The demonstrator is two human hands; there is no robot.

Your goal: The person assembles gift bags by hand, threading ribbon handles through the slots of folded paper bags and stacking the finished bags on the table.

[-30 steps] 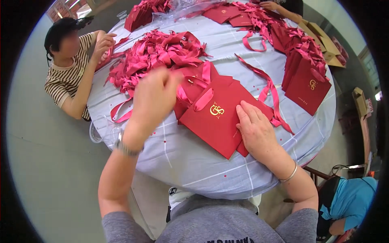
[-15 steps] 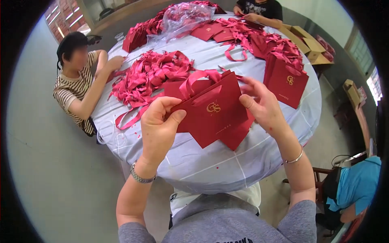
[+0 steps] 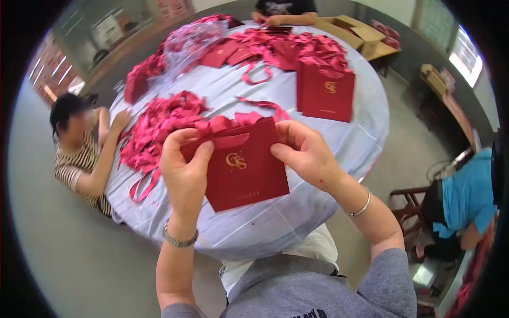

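Note:
A red paper gift bag [image 3: 249, 183] with a gold emblem is held up over the near part of the table, tilted slightly. My left hand [image 3: 185, 164] pinches its upper left edge between thumb and fingers. At the upper right edge, my right hand [image 3: 302, 151] grips the same bag, thumb in front and fingers behind. Pink-red ribbon handles [image 3: 220, 124] show at the bag's top, one loop hanging over its front. Behind it, part of a loose ribbon [image 3: 265, 106] lies on the tablecloth. What lies directly behind the bag is hidden.
A heap of pink-red ribbons [image 3: 164, 127] lies to the left, beside a person in a striped shirt [image 3: 85, 169]. Upright red bags [image 3: 331, 98] stand at the right. Clear plastic wrap [image 3: 193, 42] covers part of the far pile. Cardboard boxes [image 3: 350, 34] sit beyond the table [image 3: 366, 127].
The view has shifted, moving the table's contents leftward. My right hand has come closer to my left, and the bag now hangs straighter between them.

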